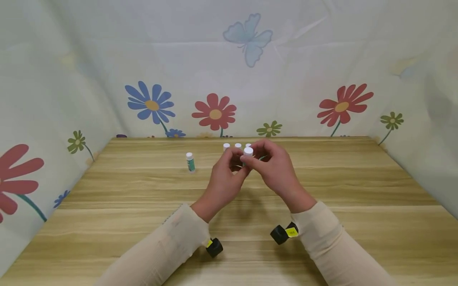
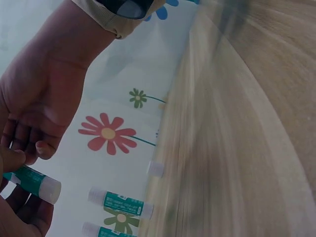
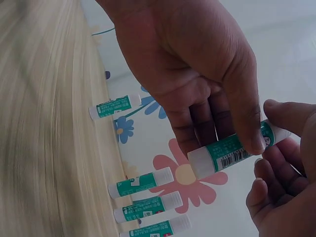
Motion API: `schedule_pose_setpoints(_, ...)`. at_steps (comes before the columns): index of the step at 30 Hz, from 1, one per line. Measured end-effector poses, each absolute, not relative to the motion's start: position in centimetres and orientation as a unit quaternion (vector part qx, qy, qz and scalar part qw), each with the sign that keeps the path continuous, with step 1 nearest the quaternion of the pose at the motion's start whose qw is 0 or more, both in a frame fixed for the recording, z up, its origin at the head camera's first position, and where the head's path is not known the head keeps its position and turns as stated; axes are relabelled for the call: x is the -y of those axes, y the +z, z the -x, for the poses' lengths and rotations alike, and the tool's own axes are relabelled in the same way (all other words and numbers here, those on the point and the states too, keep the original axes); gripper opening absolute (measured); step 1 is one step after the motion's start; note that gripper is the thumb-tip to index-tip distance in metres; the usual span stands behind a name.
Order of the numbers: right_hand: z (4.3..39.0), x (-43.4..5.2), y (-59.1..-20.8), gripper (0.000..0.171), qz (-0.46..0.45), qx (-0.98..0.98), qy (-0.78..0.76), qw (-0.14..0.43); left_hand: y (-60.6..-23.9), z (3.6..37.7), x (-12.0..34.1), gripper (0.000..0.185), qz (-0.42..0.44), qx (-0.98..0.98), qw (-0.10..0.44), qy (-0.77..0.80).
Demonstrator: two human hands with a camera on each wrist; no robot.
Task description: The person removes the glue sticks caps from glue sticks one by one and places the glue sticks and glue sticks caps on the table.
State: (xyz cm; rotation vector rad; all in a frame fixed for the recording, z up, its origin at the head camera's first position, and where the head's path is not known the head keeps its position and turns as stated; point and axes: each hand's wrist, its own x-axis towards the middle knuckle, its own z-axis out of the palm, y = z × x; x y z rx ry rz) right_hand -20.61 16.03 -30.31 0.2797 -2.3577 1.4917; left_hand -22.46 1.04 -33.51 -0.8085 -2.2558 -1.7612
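Observation:
A green-and-white glue stick (image 1: 248,152) is held upright between both hands above the table. My left hand (image 1: 227,174) grips its body, the thumb lying across the label (image 3: 229,152) in the right wrist view. My right hand (image 1: 279,171) pinches the stick's upper end with thumb and fingers (image 3: 284,170). The stick's white lower end (image 2: 50,190) shows below the fingers in the left wrist view. Behind the hands, several like glue sticks (image 3: 148,207) stand in a row, partly hidden in the head view.
One more glue stick (image 1: 191,163) stands apart on the left of the wooden table (image 1: 143,222). A short white cylinder (image 2: 155,169) shows at the table, right of the row. A flower-printed cloth (image 1: 286,79) hangs behind and at both sides.

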Motion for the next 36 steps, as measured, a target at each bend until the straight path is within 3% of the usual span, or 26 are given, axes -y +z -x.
schedule_pose_setpoints(22, 20.41, -16.76, -29.98, 0.034, -0.149, 0.832, 0.521, 0.121, -33.49, 23.13, -0.43, 0.029, 0.286, 0.754, 0.03, -0.591)
schedule_pose_setpoints(31, 20.51, -16.57, -29.99, 0.044, -0.099, 0.833, 0.53, 0.127, -33.82, 23.17, -0.44, 0.03, 0.281, 0.763, 0.047, -0.58)
schedule_pose_setpoints(36, 20.69, -16.42, -30.18, 0.037, -0.081, 0.831, 0.531, 0.145, -33.9, 23.21, -0.47, 0.029, 0.276, 0.773, 0.065, -0.568)
